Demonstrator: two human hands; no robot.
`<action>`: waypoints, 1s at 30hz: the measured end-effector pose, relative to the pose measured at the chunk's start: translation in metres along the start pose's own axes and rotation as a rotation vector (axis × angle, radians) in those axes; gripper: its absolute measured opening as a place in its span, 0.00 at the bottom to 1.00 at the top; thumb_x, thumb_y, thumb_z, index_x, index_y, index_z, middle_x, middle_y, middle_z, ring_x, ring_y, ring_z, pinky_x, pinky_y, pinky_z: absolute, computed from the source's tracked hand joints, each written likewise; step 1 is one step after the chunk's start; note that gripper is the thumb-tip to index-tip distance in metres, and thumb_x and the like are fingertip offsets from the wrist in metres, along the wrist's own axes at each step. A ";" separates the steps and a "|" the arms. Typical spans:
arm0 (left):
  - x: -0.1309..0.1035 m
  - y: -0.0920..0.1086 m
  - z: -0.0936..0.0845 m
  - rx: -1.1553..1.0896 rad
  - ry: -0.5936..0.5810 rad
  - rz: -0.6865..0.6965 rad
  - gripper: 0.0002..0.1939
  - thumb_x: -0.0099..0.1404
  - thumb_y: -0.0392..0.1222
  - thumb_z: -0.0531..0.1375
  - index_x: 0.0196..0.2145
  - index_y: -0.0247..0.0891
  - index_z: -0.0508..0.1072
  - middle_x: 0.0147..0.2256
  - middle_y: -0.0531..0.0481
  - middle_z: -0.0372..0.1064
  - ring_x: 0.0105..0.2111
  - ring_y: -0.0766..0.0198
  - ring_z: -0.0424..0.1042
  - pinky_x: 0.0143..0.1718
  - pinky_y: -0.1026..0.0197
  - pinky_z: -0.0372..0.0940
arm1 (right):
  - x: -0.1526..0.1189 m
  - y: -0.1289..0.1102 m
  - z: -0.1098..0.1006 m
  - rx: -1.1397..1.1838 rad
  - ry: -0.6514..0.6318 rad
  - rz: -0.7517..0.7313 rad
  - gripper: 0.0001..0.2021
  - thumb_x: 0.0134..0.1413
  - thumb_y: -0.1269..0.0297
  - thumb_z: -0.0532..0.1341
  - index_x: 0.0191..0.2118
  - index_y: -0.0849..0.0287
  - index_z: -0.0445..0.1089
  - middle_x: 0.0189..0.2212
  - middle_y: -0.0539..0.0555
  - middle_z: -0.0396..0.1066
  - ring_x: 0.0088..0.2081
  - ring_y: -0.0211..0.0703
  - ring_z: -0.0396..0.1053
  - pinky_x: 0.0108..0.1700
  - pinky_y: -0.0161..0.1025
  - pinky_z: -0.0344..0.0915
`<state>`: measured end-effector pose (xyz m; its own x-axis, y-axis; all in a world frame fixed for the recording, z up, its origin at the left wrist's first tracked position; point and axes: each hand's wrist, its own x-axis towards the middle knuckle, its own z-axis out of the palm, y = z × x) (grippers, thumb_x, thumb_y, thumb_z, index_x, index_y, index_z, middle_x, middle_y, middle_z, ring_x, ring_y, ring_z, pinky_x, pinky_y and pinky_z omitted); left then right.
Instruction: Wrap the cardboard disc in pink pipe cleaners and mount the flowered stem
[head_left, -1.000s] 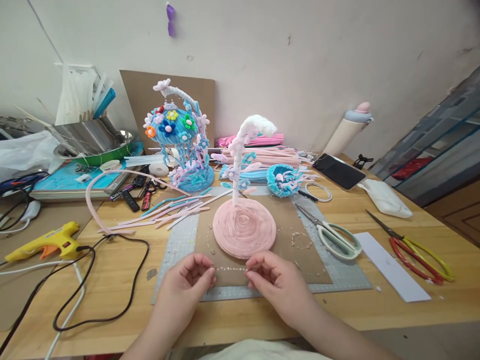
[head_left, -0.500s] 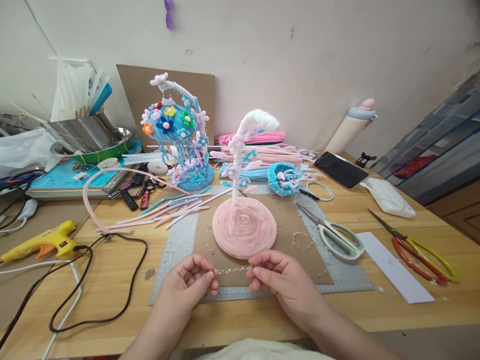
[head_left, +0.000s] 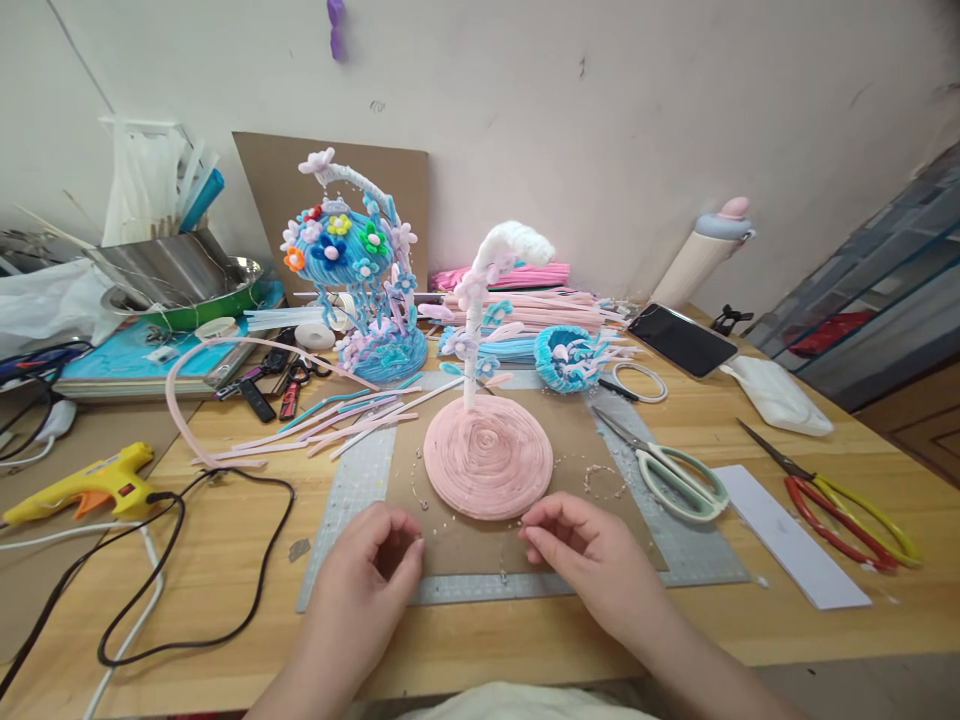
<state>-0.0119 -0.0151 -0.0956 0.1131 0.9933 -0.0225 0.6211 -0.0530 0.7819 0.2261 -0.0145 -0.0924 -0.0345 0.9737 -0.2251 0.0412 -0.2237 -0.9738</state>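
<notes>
My left hand [head_left: 369,570] rests over the left of the cutting mat, fingers curled loosely and a gap between thumb and forefinger, with nothing visible in it. The thumb and forefinger of my right hand [head_left: 585,548] are pinched together at the end of a thin bead string [head_left: 504,577], which is faint and partly hidden. Just beyond both hands lies a round pink coiled base [head_left: 487,462]. From it rises a white wrapped stem [head_left: 471,375], bent over at the top and trimmed with lilac and blue flowers. Another bead strand [head_left: 604,482] is curled on the cardboard [head_left: 465,555].
Green-handled scissors [head_left: 679,480] and red-yellow scissors [head_left: 840,515] lie to the right, beside a white card strip [head_left: 791,540]. A yellow glue gun [head_left: 97,485] and a looped black cable [head_left: 281,560] are at left. Behind stands a blue flowered jellyfish-like ornament [head_left: 345,250].
The bead string was stretched between both hands. My left hand has let go and moved left, its fingers parting. The right hand has shifted slightly right, and the string now hangs down.
</notes>
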 end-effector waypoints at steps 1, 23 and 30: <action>-0.001 0.000 0.000 0.050 -0.021 0.039 0.05 0.63 0.40 0.55 0.31 0.40 0.69 0.32 0.51 0.67 0.33 0.60 0.66 0.35 0.58 0.61 | 0.000 0.000 -0.004 -0.006 0.011 -0.004 0.12 0.44 0.57 0.70 0.29 0.59 0.73 0.23 0.49 0.72 0.27 0.38 0.70 0.33 0.36 0.67; 0.028 0.024 -0.013 0.150 0.176 0.315 0.06 0.64 0.40 0.58 0.32 0.42 0.74 0.38 0.48 0.73 0.42 0.56 0.70 0.46 0.52 0.62 | 0.006 -0.039 0.010 -0.037 -0.109 -0.229 0.07 0.49 0.63 0.67 0.36 0.58 0.80 0.30 0.54 0.78 0.33 0.42 0.73 0.36 0.38 0.69; 0.000 0.074 -0.001 -0.778 0.112 -0.053 0.08 0.48 0.38 0.70 0.26 0.40 0.75 0.21 0.56 0.73 0.22 0.68 0.71 0.25 0.68 0.66 | -0.008 -0.044 0.024 0.032 -0.160 -0.394 0.07 0.49 0.69 0.68 0.35 0.52 0.82 0.31 0.52 0.78 0.34 0.40 0.75 0.36 0.33 0.71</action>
<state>0.0334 -0.0185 -0.0376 -0.0062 0.9991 -0.0418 -0.1021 0.0409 0.9939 0.2003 -0.0131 -0.0482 -0.1964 0.9665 0.1649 -0.0371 0.1608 -0.9863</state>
